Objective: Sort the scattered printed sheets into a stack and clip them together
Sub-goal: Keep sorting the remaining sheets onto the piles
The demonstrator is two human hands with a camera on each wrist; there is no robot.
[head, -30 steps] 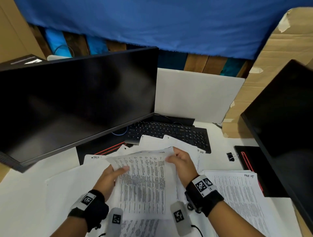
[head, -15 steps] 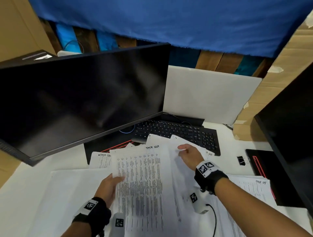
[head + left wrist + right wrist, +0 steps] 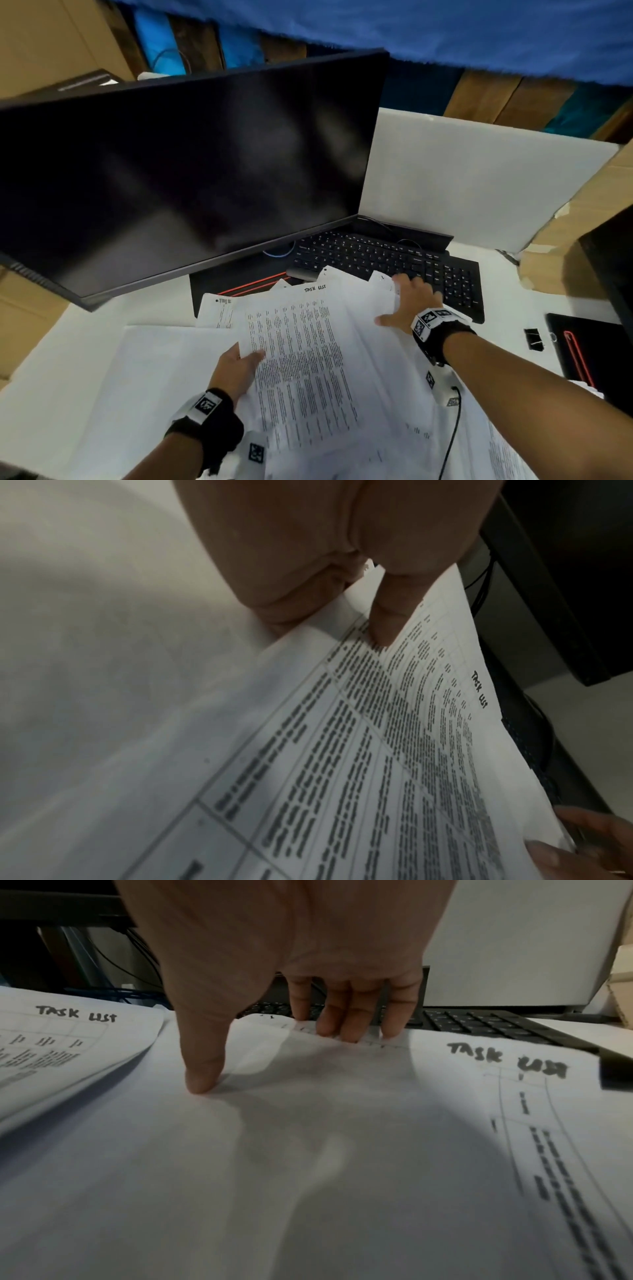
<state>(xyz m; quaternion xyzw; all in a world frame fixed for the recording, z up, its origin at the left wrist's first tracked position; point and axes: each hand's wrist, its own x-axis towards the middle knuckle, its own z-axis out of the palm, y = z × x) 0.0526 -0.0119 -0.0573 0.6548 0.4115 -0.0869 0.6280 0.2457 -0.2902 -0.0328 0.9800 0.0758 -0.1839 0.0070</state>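
Note:
A printed sheet (image 3: 301,363) headed "TASK LIST" is lifted off the desk, and my left hand (image 3: 239,366) pinches its left edge, thumb on top (image 3: 383,626). Under and beside it lie more printed sheets (image 3: 370,308), fanned out toward the keyboard. My right hand (image 3: 407,301) lies spread on one of these sheets (image 3: 308,1123), with its fingertips (image 3: 346,1031) at the far edge and the thumb pressing down. A black binder clip (image 3: 534,339) lies on the white desk to the right, apart from both hands.
A dark monitor (image 3: 178,178) hangs over the left of the desk. A black keyboard (image 3: 387,260) sits just behind the papers. A second dark screen (image 3: 613,274) and a black pad with red trim (image 3: 582,349) stand at the right. Cardboard boxes flank both sides.
My right hand let go of the held sheet and moved right and forward onto the sheets by the keyboard. The left hand keeps the sheet, now lowered and flatter.

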